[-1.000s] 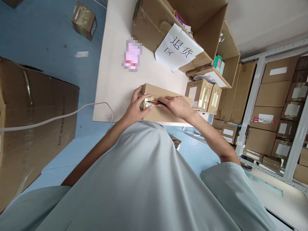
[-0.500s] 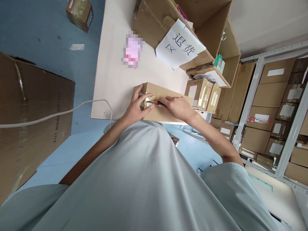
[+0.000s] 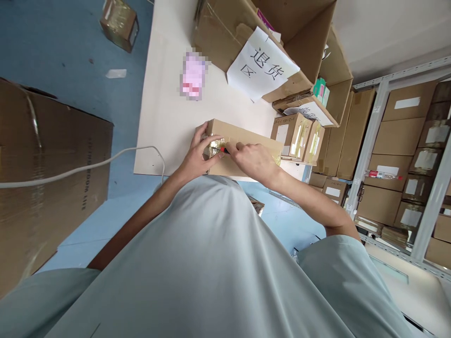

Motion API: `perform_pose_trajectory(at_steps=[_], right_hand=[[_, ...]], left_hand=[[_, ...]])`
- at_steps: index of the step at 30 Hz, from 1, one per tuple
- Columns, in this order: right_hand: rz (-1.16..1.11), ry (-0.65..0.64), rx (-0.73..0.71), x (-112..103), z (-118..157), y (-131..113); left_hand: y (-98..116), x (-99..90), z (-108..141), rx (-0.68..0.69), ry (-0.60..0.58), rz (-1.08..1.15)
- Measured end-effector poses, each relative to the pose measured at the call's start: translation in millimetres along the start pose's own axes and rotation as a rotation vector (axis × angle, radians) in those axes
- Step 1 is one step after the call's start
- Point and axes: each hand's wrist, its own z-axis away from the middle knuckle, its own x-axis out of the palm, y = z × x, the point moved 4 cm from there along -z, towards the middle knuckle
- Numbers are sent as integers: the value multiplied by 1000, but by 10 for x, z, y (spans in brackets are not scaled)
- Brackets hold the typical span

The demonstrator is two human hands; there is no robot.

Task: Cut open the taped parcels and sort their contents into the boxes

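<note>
A long cardboard box [image 3: 243, 134] with shiny clear tape on its top lies along the near edge of the white table [image 3: 160, 117]. My left hand [image 3: 197, 156] grips its left end, fingers over the corner and thumb on the near side. In my closed right hand [image 3: 254, 162] is a utility knife [image 3: 223, 150] with a red and black handle. The knife points left at the taped end, between my left thumb and fingers. My right hand hides most of the handle, and its tip is hard to make out.
Large open cartons [image 3: 218, 35] with paper signs stand at the back of the table. Two smaller taped boxes [image 3: 287, 136] sit at the right. A white cable [image 3: 120, 152] crosses to the table's left edge. Shelves of boxes [image 3: 394, 141] stand farther right; a big carton [image 3: 70, 155] is at left.
My right hand and the knife have shifted slightly left, closer to my left hand and the box's taped end. My left hand still grips the box.
</note>
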Motion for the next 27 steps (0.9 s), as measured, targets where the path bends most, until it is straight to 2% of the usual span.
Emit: perform_pose_trajectory(at_steps=[8, 11, 18, 24, 27], right_hand=[[10, 13, 15, -1, 80, 19], [23, -7, 53, 122, 136, 141], [35, -33, 120, 568, 397, 506], [15, -60, 128, 654, 470, 573], [4, -71, 131, 711, 509, 730]], left_hand=[[-20, -45, 18, 27, -39, -53], [-28, -66, 15, 36, -43, -45], [-15, -52, 64, 24, -58, -38], [-7, -19, 98, 51, -81, -108], [7, -50, 90, 30, -93, -147]])
